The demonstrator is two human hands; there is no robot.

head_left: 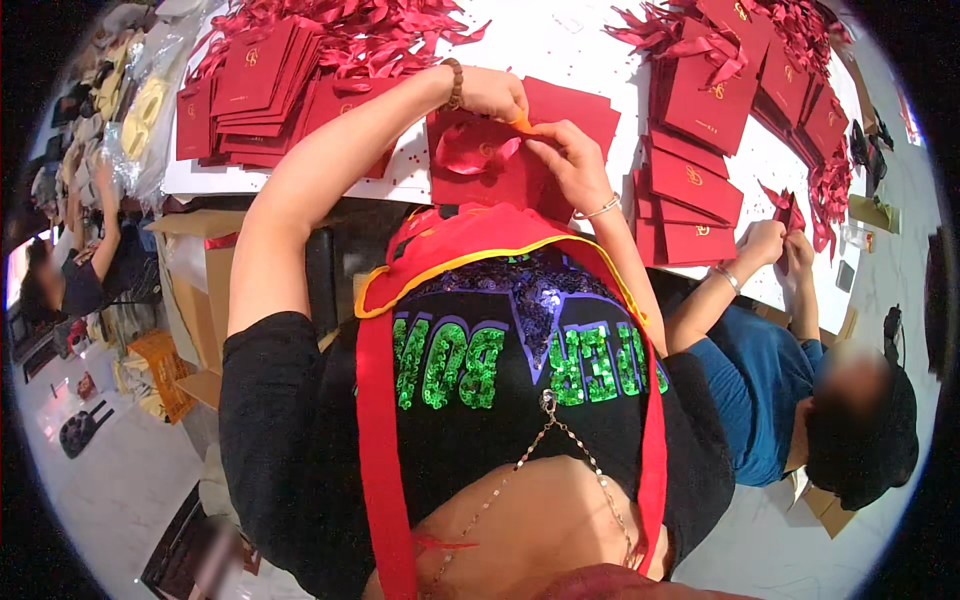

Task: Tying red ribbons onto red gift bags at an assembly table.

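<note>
Seemingly to keep it taut, the left grip [497, 97] and right grip [577, 168] pinch an orange strip [521, 121] above the red gift bag [450, 188] beneath them.

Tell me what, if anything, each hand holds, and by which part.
A small orange piece shows between the left hand and the right hand; whether either grips it, and where, cannot be told.

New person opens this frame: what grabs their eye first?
Stacks of flat red pieces and heaped red ribbons, crowding both sides of the white table at the top. Then the green sequin lettering on the wearer's black shirt, mid-frame. Above it, the left hand and right hand meet at a small orange bit.
</note>
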